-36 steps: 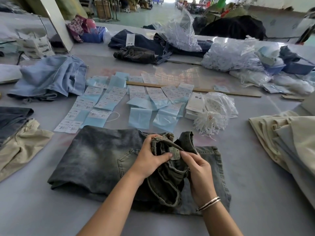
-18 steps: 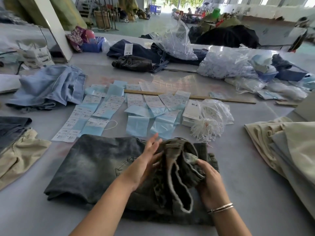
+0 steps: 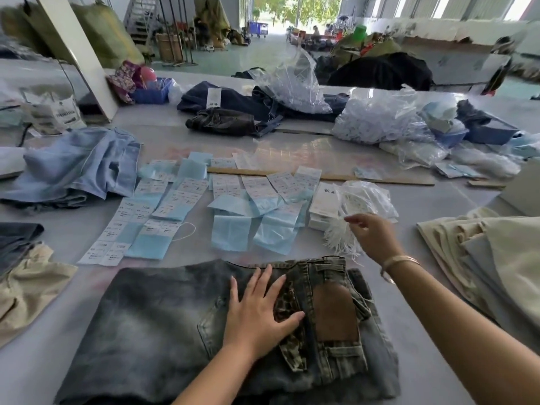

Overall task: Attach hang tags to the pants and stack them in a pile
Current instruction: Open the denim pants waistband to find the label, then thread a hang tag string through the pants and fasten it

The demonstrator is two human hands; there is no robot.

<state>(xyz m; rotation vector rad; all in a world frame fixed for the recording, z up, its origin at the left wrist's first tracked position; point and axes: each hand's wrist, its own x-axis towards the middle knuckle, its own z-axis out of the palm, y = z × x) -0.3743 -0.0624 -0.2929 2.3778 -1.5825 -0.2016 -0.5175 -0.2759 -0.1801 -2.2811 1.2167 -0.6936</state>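
Grey washed jeans (image 3: 152, 331) lie folded on the table in front of me, waistband to the right with a brown leather patch (image 3: 336, 314) showing. My left hand (image 3: 257, 314) presses flat on them beside the waistband, fingers spread. My right hand (image 3: 377, 238) reaches over a bundle of white tag strings (image 3: 336, 241) beyond the jeans, fingers loosely extended; no string is visibly held. A small stack of white hang tags (image 3: 324, 200) sits just behind the strings. Rows of blue and white size tags (image 3: 230, 232) are spread across the table's middle.
A pile of beige pants (image 3: 496, 258) sits at the right, light blue jeans (image 3: 79, 165) at the left, and beige and dark pants (image 3: 26, 287) at the near left. A wooden ruler (image 3: 365, 178) and plastic bags (image 3: 380, 118) lie farther back.
Both hands let go of the bunched waistband. The jeans now lie flat under my left palm. My right hand has moved up and right to the white strings.
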